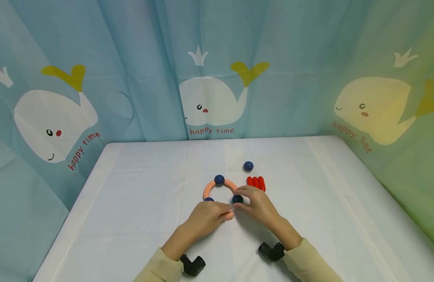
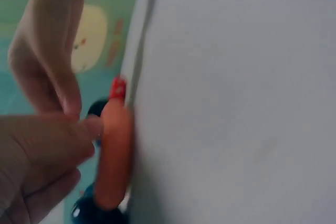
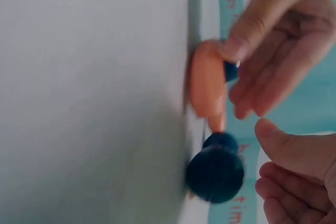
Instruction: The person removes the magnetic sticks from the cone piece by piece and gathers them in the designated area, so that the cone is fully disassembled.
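Observation:
On the white table, orange curved rods [image 1: 207,191] and blue balls [image 1: 219,180] form a partial ring. My left hand [image 1: 207,217] is at the ring's near side, its fingertips at one end of an orange curved rod [image 2: 115,156], which it appears to pinch; the fingers partly cover the rod in the head view. My right hand [image 1: 258,203] has its thumb and fingers spread about a blue ball [image 1: 237,199] at the ring's right. In the right wrist view that hand's fingertips stand apart from the blue ball [image 3: 215,174]. Another blue ball [image 1: 209,199] peeks out beyond the left hand.
Red short rods [image 1: 256,182] lie side by side beyond the right hand, with a loose blue ball [image 1: 248,166] farther back. Black wrist-worn pieces [image 1: 193,265] show at both wrists. A blue curtain [image 1: 143,98] with whale prints hangs behind the white table [image 1: 139,219].

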`<state>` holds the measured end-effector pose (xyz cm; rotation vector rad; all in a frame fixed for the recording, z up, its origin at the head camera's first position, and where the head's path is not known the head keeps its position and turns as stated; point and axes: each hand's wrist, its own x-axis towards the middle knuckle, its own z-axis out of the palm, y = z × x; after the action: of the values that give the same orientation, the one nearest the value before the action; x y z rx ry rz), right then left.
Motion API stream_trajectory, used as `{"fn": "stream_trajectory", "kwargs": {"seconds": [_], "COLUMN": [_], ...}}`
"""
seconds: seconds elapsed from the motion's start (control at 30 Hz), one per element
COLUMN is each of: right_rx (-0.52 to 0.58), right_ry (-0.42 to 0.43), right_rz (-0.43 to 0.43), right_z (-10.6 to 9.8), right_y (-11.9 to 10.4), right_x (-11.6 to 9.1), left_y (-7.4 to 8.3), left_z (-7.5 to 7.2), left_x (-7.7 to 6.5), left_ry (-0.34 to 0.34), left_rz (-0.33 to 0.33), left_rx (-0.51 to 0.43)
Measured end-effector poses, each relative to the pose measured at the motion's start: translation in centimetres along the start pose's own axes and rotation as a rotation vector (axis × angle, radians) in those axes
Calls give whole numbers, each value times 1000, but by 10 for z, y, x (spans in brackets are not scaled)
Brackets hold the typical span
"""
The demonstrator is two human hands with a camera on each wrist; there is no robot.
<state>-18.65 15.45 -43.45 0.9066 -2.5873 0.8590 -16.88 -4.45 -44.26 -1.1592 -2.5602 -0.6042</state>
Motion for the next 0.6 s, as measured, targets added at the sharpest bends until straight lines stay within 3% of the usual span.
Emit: {"fn": "stream_trajectory", "kwargs": {"seconds": [0.1, 0.37, 0.6], "right_rx": [42, 30, -3], "right_ry": [-19, -259, -286], "right_rz": [-42, -159, -133], "right_z": [1, 14, 19], "right_y": [-7, -19, -20], "right_x": [-1, -2, -3], "left_y": [-9, -35, -42], "left_z": [-11, -28, -26], "left_x": [-2, -10, -12], "left_ry": [7, -63, -136], "left_rz": [-39, -136, -109], "left_rx": [-63, -102, -108]}}
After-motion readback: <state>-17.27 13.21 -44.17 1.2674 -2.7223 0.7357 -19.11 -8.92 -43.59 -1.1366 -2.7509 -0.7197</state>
